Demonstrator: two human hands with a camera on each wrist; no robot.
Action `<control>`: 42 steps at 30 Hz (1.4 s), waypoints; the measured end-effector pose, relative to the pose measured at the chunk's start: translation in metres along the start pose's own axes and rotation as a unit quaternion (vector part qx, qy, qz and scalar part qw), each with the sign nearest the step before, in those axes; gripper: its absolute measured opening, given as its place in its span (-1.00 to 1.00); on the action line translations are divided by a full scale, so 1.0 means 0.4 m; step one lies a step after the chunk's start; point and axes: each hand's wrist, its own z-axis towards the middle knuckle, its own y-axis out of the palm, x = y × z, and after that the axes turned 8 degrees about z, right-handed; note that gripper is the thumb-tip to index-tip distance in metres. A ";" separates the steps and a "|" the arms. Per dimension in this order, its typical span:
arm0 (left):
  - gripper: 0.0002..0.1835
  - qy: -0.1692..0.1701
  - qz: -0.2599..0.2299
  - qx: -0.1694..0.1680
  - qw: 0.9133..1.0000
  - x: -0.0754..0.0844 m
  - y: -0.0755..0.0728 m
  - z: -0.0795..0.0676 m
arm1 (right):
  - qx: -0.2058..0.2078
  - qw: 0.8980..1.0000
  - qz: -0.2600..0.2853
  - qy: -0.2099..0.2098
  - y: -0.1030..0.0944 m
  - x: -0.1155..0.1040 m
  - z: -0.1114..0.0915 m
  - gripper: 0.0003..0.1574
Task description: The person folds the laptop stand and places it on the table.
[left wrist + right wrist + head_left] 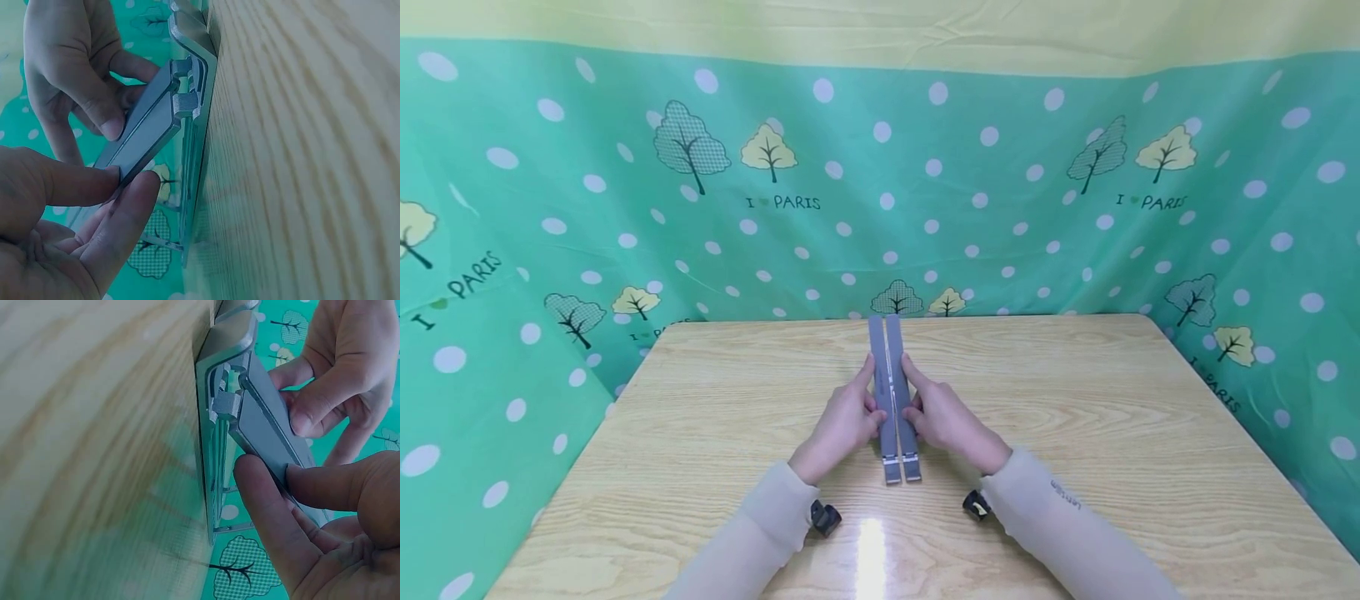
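A grey metal folding laptop stand (893, 335) lies lengthwise on the table, its two long bars side by side with a narrow gap. At its near end are hinges and upturned lips. Both wrist views show its upper arms (150, 139) tilted up from the base rails at the hinge, with thin crossbars between the rails. My left hand (847, 417) pinches the left arm between thumb and fingers. On the other side, my right hand (947, 417) pinches the right arm (265, 434) the same way. The hands face each other across the stand.
The stand is on a light wood-grain table (737, 375). Behind and beside the table hangs a green curtain (820, 250) with white dots and printed trees. Small black devices (825, 518) are at both wrists, below the pale sleeves (1075, 525).
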 end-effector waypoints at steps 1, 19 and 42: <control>0.02 0.002 0.002 0.002 1.000 0.001 0.001 0.000 | -0.001 1.000 0.000 0.000 0.001 0.000 0.000 0.05; -0.01 0.019 0.021 -0.006 1.000 0.002 0.002 0.000 | 0.003 1.000 0.004 0.002 0.000 -0.007 -0.006 0.05; 0.01 0.001 -0.001 0.010 1.000 0.002 -0.002 0.008 | 0.039 0.997 0.071 0.003 -0.015 0.012 0.014 -0.03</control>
